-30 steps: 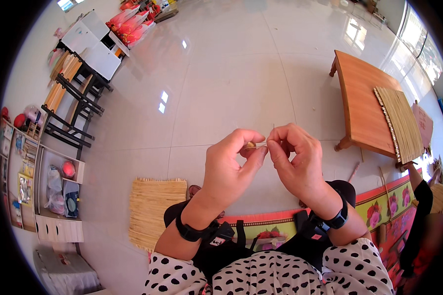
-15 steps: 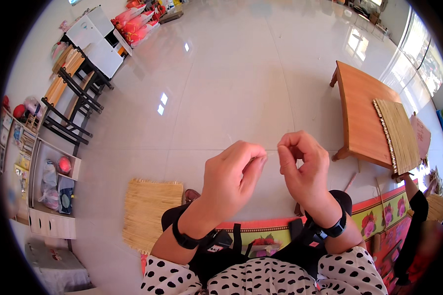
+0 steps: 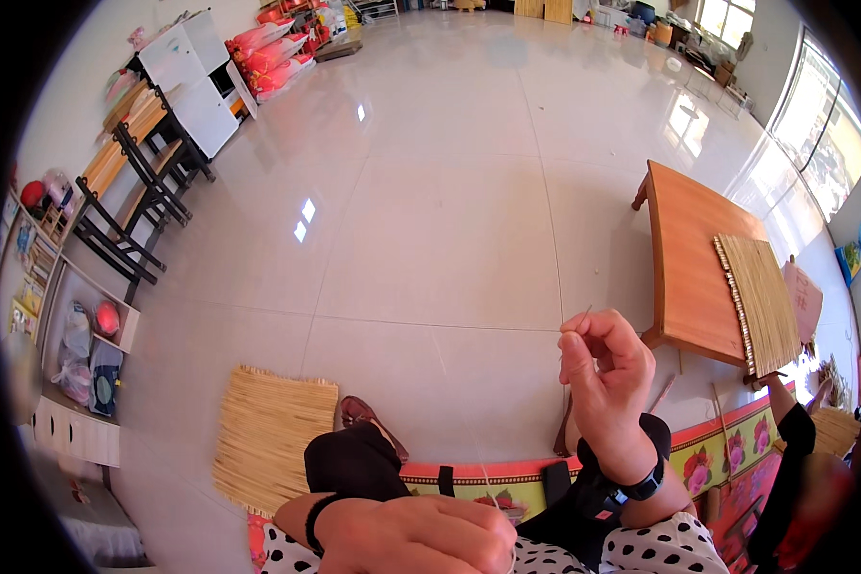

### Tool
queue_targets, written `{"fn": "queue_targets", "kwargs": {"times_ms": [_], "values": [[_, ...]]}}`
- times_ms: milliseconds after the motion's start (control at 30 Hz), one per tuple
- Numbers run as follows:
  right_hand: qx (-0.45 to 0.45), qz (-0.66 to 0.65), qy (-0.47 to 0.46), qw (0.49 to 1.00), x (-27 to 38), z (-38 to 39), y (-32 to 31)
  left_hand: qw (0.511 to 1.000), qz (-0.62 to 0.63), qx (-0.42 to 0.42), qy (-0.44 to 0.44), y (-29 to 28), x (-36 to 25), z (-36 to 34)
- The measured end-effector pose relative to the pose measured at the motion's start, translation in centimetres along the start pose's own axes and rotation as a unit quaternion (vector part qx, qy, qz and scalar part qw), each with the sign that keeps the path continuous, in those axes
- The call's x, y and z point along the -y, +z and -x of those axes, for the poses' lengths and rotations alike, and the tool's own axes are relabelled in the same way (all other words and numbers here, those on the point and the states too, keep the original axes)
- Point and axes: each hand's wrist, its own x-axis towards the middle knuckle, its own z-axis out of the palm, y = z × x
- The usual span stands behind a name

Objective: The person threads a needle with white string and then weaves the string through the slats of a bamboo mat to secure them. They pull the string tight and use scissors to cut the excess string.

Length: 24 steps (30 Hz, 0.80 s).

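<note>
My right hand (image 3: pixel 610 383) is raised right of the middle, thumb and fingers pinched on a thin needle (image 3: pixel 586 312) whose tip pokes out above them. My left hand (image 3: pixel 430 536) is low over my lap, its fingers curled inward. A fine pale thread (image 3: pixel 488 469) runs up from beside the left hand and fades against the floor; a bit of it shows at the curled fingers, whose tips are partly hidden. On the floor to the left lies a woven straw mat (image 3: pixel 268 430), touched by neither hand.
A low wooden table (image 3: pixel 698 268) at right carries another straw mat (image 3: pixel 761 301), with another person's hand (image 3: pixel 775 383) at its near edge. A flowered cloth (image 3: pixel 698 469) lies below. Chairs (image 3: pixel 143 191) and shelves (image 3: pixel 77 287) line the left wall.
My hands were close together at chest height. The left hand has dropped down to my lap, while the right has moved slightly right and lower. The view has tilted up a little.
</note>
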Motion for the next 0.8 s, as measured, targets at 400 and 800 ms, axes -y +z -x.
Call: {"fn": "queue_targets", "kwargs": {"times_ms": [400,800], "values": [[0.010,0.004,-0.001,1.000,0.1,0.1,0.2,0.997,0.018,-0.052,0.054,0.8,0.4,0.4],[0.021,-0.008,0.005,1.000,-0.1,0.2,0.4,0.976,-0.025,-0.149,0.158,2.3,1.4,0.2]]}}
